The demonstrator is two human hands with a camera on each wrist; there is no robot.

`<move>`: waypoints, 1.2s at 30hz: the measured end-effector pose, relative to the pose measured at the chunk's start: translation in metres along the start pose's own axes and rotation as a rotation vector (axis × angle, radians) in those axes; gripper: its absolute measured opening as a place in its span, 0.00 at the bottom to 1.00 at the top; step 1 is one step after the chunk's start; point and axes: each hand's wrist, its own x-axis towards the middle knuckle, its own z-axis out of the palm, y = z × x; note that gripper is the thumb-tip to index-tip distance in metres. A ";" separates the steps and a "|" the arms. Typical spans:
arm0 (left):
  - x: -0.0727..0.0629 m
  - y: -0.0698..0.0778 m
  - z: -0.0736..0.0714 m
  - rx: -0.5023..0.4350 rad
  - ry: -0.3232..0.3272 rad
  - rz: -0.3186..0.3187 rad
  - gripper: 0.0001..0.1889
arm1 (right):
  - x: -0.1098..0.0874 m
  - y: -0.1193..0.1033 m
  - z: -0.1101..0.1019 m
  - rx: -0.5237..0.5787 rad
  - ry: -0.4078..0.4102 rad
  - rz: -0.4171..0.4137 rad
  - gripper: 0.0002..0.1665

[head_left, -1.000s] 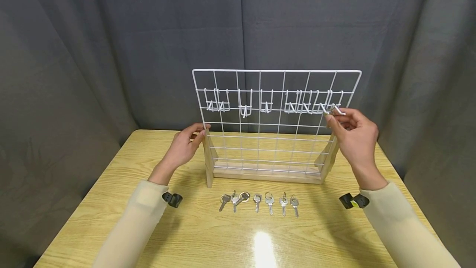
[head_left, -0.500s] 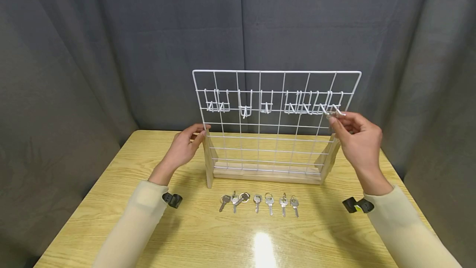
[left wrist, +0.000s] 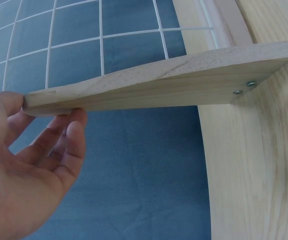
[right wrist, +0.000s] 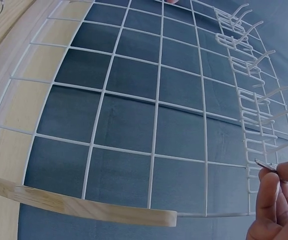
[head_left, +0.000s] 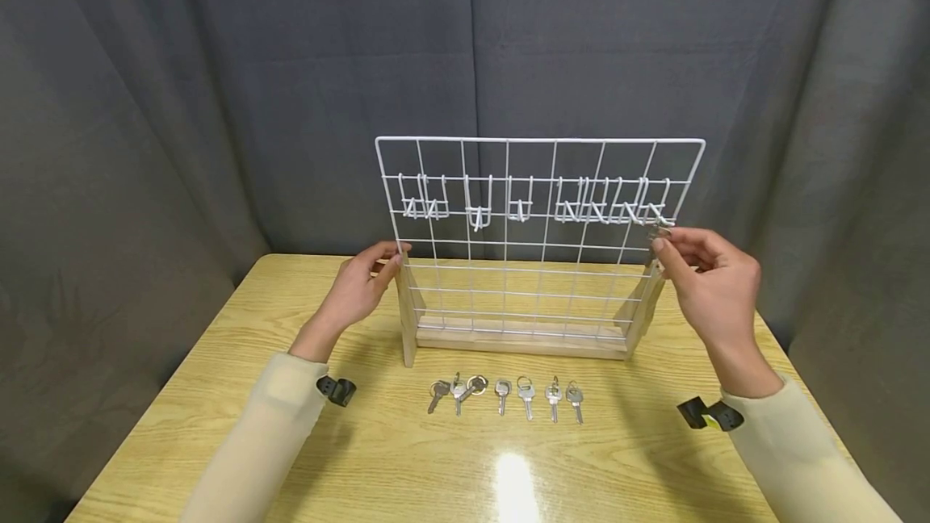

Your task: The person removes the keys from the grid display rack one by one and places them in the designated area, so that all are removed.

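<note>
A white wire grid rack [head_left: 541,138] stands upright on a wooden base, with a row of white hooks [head_left: 520,210] along its upper part. At its left side, my left hand [head_left: 363,285] grips the top of the wooden side post [left wrist: 148,82], thumb on one edge and fingers against the other. My right hand [head_left: 712,277] pinches a thin metal key ring [right wrist: 266,166] between thumb and forefinger, just below the rightmost hook [head_left: 656,215]. The fingers largely hide whatever hangs from that ring.
Several silver keys with rings [head_left: 526,396] lie in a row on the wood-grain table [head_left: 407,458], in front of the rack's base [head_left: 519,339]. Grey curtains [head_left: 327,63] enclose the back and both sides.
My right hand has drawn slightly down and to the right, taking the key ring from beside the rightmost hook to just below it. My left hand has stayed on the post.
</note>
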 end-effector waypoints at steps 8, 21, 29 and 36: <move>0.000 -0.001 -0.001 -0.004 -0.008 -0.003 0.18 | -0.004 -0.005 -0.006 0.016 0.002 -0.018 0.12; -0.001 0.000 -0.001 -0.003 -0.006 0.000 0.19 | -0.011 -0.011 -0.013 -0.003 0.014 -0.046 0.11; -0.001 0.001 -0.001 -0.005 -0.003 0.005 0.18 | -0.014 -0.015 -0.016 0.018 0.012 -0.060 0.11; -0.001 0.000 -0.001 0.000 -0.005 -0.002 0.18 | -0.017 -0.015 -0.016 0.011 -0.024 -0.001 0.11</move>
